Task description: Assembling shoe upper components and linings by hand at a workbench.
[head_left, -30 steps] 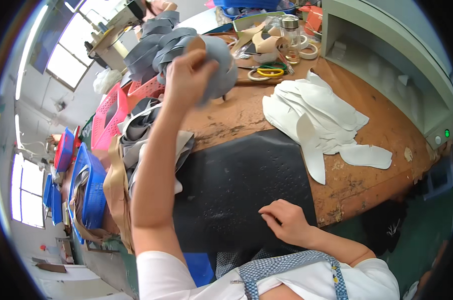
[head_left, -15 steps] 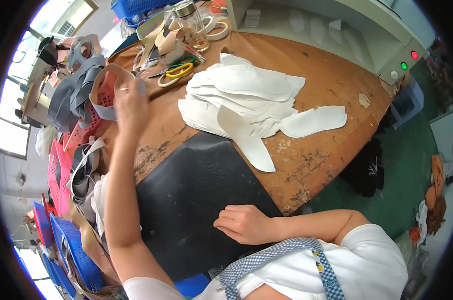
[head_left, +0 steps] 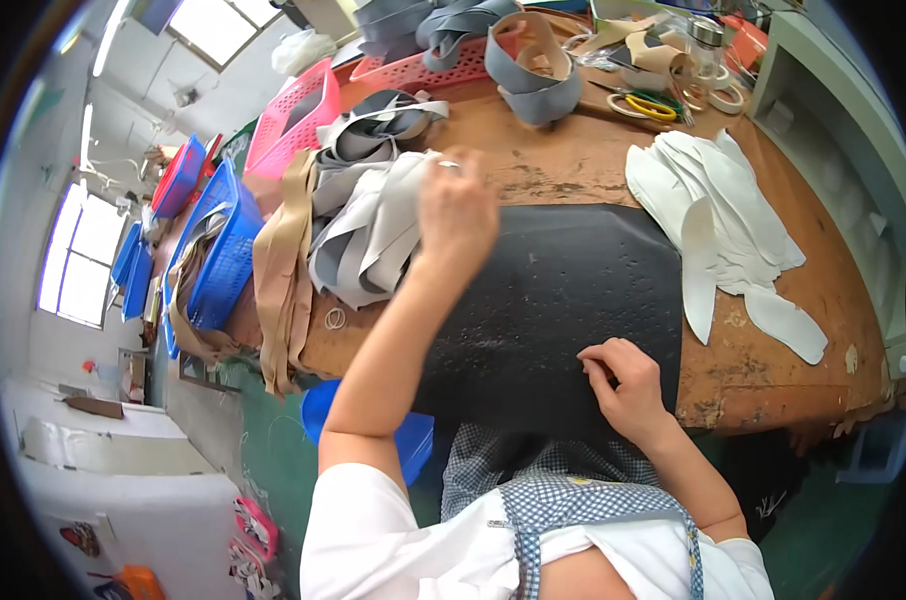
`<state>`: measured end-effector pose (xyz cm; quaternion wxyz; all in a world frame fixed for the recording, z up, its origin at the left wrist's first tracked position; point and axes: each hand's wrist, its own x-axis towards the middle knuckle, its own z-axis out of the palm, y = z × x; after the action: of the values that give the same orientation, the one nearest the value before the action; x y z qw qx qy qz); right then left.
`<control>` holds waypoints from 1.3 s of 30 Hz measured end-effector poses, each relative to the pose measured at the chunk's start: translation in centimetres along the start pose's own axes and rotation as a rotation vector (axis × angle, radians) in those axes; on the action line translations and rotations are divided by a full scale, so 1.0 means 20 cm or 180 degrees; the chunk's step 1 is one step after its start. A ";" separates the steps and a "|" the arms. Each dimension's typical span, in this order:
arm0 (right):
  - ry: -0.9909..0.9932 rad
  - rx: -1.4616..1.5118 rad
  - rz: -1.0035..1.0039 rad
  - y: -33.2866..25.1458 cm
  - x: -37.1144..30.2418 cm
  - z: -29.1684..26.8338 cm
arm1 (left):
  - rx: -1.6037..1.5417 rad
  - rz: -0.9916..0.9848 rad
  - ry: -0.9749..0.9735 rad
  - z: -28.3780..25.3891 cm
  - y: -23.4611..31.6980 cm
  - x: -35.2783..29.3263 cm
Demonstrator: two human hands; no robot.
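Observation:
My left hand [head_left: 458, 215] is raised at the right edge of a heap of grey and off-white fabric strips [head_left: 368, 235]. Motion smears its fingers, and I cannot tell whether they touch the strips. Resting on the black mat [head_left: 563, 290] near its right edge, my right hand [head_left: 628, 385] is loosely bent. A gap shows between its thumb and forefinger, with nothing seen in it. Right of the mat lies a pile of white cut pieces [head_left: 708, 200], several overlapping, with one [head_left: 785, 322] stretched toward the near right.
Pink baskets [head_left: 298, 120] and coiled grey strips [head_left: 535, 75] stand at the far left. Yellow-handled scissors [head_left: 651, 106], tape rolls [head_left: 725, 98] and a glass jar [head_left: 705, 50] are at the back. A pale metal cabinet [head_left: 843, 130] borders the right. Blue baskets [head_left: 218, 255] sit left, beside tan strips [head_left: 285, 265].
My view has swung left. My left hand has come from the coiled grey strips at the back to the nearer strip heap. My right hand's fingers have loosened on the mat.

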<state>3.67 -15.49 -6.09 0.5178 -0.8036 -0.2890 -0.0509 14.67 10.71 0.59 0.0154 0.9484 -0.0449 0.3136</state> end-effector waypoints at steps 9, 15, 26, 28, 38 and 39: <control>-0.0278 0.0512 0.0892 -0.03 -0.01 -0.01 | -0.0776 -0.0219 -0.0456 -0.32 -0.08 -0.34; -0.0799 0.3038 0.2606 -0.05 0.37 0.18 | -0.2192 0.0107 -0.0581 -0.42 0.24 -0.71; -0.0368 0.2864 0.2473 0.09 0.54 0.24 | -0.0272 -0.0112 -0.0284 -0.36 -0.02 -0.54; -0.0160 0.2925 0.2483 0.06 0.55 0.18 | -0.0088 -0.0049 -0.0404 -0.22 -0.21 -0.48; 0.1585 0.3417 0.2293 0.29 0.30 -0.19 | -0.0266 -0.1428 -0.0330 0.00 -1.05 0.26; 0.1589 0.3429 0.2294 0.28 0.28 -0.19 | 0.0161 -0.1387 -0.0439 0.01 -1.04 0.28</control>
<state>11.99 -18.11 -6.84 0.8802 -0.4447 0.1386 0.0914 21.19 30.98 3.76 0.0559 0.9549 0.1680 0.2383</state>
